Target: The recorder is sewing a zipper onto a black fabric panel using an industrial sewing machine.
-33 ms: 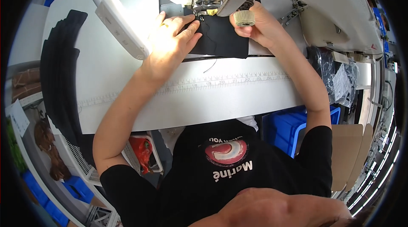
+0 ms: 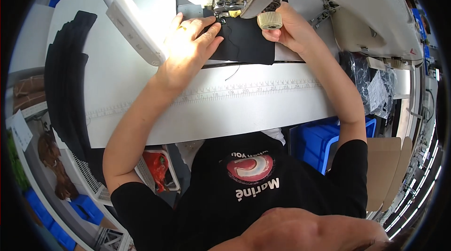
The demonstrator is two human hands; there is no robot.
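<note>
My left hand [image 2: 195,37] lies flat with its fingers stretched out on a piece of black fabric [image 2: 251,44], close to the presser foot [image 2: 221,19] of a sewing machine [image 2: 376,11]. A loose dark thread curls across the fabric. On the machine's near side, my right hand [image 2: 293,30] is curled around a beige ribbed knob [image 2: 270,20]. The knob hides part of those fingers.
A white lamp [image 2: 134,27] on a blue hose glows beside my left hand. Stacked black fabric strips [image 2: 66,82] hang over the table's left side. A ruler strip [image 2: 244,91] crosses the white tabletop. A blue bin [image 2: 314,143] stands below, near plastic-wrapped goods [image 2: 376,86].
My right hand has shifted slightly to the right around the knob, and less of its fingertips shows on the knob's left. My left hand and the fabric have stayed put.
</note>
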